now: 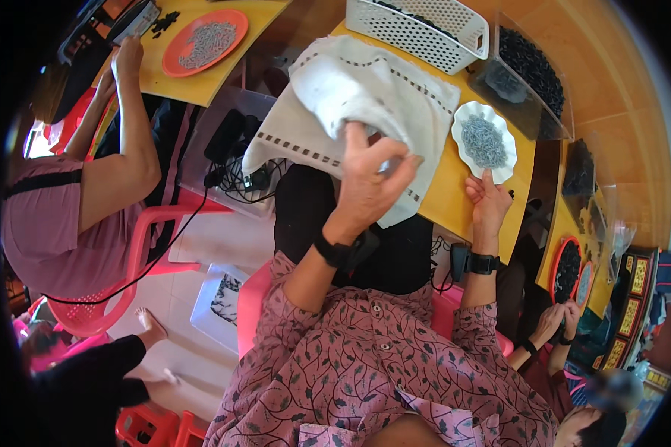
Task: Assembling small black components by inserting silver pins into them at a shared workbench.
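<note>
Cloth (298, 125) spreads across the middle of the frame over the yellow counter (451, 195), its near corners hanging past the counter's front side above the black trousers (406, 253); laid that way, it probably shields both surface and lap. The basket (425, 37) at top centre and the bin (546, 127) at upper right, both carrying black bits (533, 71), stand along the far side, where their bulk seems kept out of the hands' way. The left hand (371, 179), in the centre, grips the cloth's raised fold between curled fingers and thumb, apparently to hold it up; what lies in the shadowed hollow there cannot be made out. The dish (505, 172) sits right of the cloth, beside the right hand (487, 208), whose fingertip touches the near rim, likely to steady it; whether the thumb pinches from beneath cannot be told. The scalloped rim keeps the grey bits (483, 141) in one heap.

As for room, the counter's right side runs just beyond the dish, leaving little width there. A bare yellow strip between cloth and right hand gives an easier passage. The cloth reaches near the basket. Leftward, it overhangs a gap where cables (255, 179) lie below.
</note>
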Demonstrator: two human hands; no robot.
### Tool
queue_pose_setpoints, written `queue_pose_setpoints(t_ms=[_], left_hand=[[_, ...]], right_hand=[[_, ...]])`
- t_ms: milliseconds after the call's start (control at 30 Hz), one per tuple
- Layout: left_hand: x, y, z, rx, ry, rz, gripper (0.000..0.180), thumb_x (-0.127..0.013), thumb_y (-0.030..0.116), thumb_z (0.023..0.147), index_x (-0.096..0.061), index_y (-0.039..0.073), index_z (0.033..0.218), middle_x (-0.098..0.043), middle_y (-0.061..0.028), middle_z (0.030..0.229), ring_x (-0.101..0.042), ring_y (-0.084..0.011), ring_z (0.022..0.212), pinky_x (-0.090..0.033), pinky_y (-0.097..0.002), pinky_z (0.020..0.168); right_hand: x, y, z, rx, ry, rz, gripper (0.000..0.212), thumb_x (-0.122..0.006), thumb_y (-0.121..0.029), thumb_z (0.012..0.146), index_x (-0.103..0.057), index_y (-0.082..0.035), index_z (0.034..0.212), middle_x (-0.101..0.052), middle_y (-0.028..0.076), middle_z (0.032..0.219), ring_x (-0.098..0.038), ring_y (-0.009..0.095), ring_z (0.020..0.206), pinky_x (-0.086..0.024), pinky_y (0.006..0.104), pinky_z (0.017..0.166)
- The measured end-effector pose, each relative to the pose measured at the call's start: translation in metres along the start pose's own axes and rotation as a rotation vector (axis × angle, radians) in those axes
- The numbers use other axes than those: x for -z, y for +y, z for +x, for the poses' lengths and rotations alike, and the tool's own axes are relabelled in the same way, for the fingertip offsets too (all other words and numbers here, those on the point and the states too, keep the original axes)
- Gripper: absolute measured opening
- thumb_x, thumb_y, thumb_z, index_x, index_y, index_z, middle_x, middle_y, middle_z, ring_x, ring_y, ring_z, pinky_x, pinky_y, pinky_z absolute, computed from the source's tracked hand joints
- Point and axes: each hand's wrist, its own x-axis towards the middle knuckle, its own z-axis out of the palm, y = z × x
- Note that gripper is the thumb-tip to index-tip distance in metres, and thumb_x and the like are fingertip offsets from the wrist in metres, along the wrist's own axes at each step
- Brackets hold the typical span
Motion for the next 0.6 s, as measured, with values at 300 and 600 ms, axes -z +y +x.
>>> queue_pose_setpoints(t_ms=[300,600], left_hand=[[-0.018,0.004,0.035,-0.184,-0.017,0.196,0.013,-0.073,0.012,0.070,-0.063,0.007,0.077,-0.047,-0.0310,0.113,-0.043,-0.0480,0.107,-0.034,-0.0571,0.095],[0.042,-0.009,0.040,-0.001,0.165,-0.090,0.014,-0.073,-0.003,0.078,-0.060,0.000,0.081,-0.044,-0.0037,0.107,-0.049,-0.0104,0.087,-0.040,-0.0205,0.074]], right_hand=[[-0.006,0.007,-0.028,-0.049,-0.030,-0.059,0.023,-0.063,-0.016,0.095,-0.058,0.004,0.106,-0.067,0.013,0.085,-0.066,0.017,0.065,-0.052,0.0234,0.052],[-0.034,0.024,-0.052,0.314,-0.124,-0.582,0.025,-0.063,-0.012,0.090,-0.058,0.004,0.109,-0.068,0.011,0.083,-0.065,0.016,0.062,-0.051,0.0293,0.054]])
